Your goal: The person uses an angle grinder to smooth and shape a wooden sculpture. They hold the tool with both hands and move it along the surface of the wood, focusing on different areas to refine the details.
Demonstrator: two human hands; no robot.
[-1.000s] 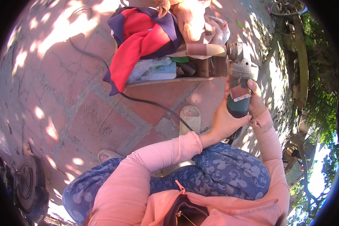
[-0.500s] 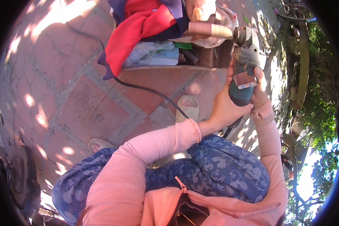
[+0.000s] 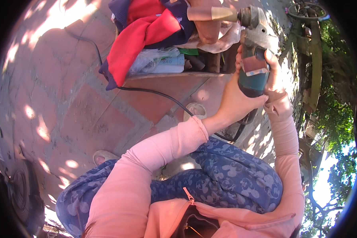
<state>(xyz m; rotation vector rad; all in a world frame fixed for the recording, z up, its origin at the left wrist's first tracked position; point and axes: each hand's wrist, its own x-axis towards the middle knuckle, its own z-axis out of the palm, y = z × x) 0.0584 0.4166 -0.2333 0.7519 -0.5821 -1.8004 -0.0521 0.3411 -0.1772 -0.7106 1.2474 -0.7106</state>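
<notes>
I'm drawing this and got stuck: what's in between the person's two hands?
The teal-bodied angle grinder is between the left hand and the right hand, and both hold it. It shows in the head view.

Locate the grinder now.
In the head view's upper right, the grinder is held between the left hand and right hand, right of the box.

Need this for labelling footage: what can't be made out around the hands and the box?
All in the head view:
Fingertips at the power tool's left edge: which hand's is unclear; the tool's body hides how they join.
Brown shape above the box: cut off by the top edge, partly covered by the tool's tan cylinder.
Anything under the red-and-navy cloth: hidden by it.
Black cable: partly hidden by the left sleeve.
</notes>
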